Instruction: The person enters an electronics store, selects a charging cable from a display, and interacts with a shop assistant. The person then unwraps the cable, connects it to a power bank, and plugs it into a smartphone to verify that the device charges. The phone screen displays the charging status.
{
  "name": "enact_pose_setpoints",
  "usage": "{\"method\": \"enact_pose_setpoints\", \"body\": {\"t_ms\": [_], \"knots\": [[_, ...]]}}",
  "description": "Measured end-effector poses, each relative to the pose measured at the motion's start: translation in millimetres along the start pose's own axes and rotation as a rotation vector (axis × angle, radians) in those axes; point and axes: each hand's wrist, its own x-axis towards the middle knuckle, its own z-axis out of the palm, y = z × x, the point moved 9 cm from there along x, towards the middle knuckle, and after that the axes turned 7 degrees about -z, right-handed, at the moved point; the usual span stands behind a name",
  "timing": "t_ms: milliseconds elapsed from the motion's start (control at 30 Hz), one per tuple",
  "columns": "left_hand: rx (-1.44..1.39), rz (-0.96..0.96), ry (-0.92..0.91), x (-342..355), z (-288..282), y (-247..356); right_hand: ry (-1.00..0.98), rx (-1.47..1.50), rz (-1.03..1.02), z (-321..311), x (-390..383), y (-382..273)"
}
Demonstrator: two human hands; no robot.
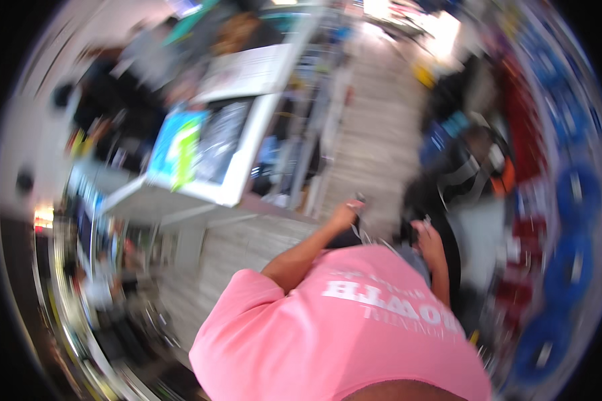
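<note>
The picture is smeared by motion. My left hand [345, 214] is held out in front of my pink shirt, its fingers closed. A small dark, shiny end sticks out of it; its kind is too blurred to tell. A thin pale cord [358, 232] hangs beside that hand and runs down toward the shirt front. My right hand [429, 237] is also closed, apart from the left and in front of a black chair-like shape [453, 250]. A small pale tip shows above its fingers, and what it grips is hidden.
A white-edged table [237, 190] stands at the left, bearing a blue and green packet [177, 147], a grey plastic bag [222, 140] and papers [244, 70]. Blue round reels [568, 271] and red bins [528, 234] line the right. People [140, 67] are beyond the table.
</note>
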Motion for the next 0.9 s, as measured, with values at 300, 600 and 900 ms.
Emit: {"method": "enact_pose_setpoints", "body": {"t_ms": [300, 600, 900], "knots": [[-0.81, 0.142, 0.309, -146, -208, 176, -0.787, -0.03, -0.187, 222, -24, -215], [-1.255, -0.085, 0.704, -298, -363, 76, -1.351, -0.259, -0.649, 437, -123, -300], [-1.144, 0.113, 0.9, -429, -484, -47, -1.123, -0.324, -1.001, 594, -111, -431]]}}
